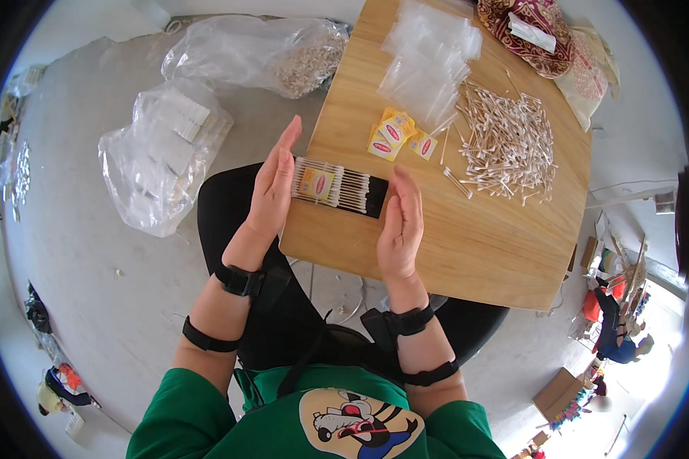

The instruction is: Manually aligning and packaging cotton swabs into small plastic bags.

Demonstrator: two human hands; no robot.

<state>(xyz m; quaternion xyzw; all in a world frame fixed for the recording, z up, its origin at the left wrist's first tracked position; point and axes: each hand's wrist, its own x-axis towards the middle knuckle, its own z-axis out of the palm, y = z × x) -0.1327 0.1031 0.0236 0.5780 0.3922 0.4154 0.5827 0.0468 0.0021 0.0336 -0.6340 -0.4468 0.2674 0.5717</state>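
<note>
A row of cotton swabs (353,190) lies side by side on a flat black holder (376,197) at the table's near left edge. On the swabs at the left rests a yellow card (314,183) with a red oval. My left hand (271,191) is upright with straight fingers at the holder's left end; whether it touches the swabs I cannot tell. Fingers stretched, my right hand (400,229) stands beside the holder's right end, holding nothing. Farther back lie several loose yellow cards (393,131) and a large heap of cotton swabs (509,141).
Clear plastic bags (429,65) lie at the back of the wooden table (467,245). A patterned red cloth (524,30) and a cloth bag (589,69) are at the back right. Large plastic sacks (164,157) with contents sit on the floor at left.
</note>
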